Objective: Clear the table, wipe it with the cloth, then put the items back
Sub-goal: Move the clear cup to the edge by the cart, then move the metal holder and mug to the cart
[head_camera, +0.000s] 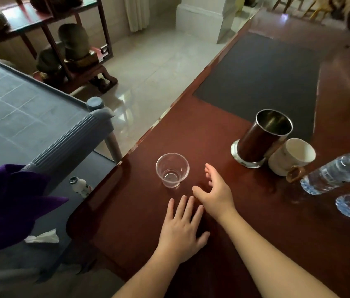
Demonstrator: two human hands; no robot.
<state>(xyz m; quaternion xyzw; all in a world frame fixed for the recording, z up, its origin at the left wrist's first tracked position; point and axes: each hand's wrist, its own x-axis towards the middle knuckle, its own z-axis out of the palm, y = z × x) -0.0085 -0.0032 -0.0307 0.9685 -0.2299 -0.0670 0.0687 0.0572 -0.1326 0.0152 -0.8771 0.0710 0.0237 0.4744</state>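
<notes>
Table (223, 211) wide, hard, glossy. Metal tin (262, 136) rigid, we'd wrap its side. Bottles (337, 173) at right edge: light, crushy, take mid-body. Mug (292, 155) beside tin: fragile, use handle. Cup (172, 169) flimsy, pinch rim. Right hand (215, 190) spread near cup, holding nothing; left hand (180, 231) flat on table.

At lower centre of the frame, the bare left hand (181, 229) lies flat, fingers spread; just above-right, the bare right hand (216, 191) reaches forward, fingers loosely extended.
</notes>
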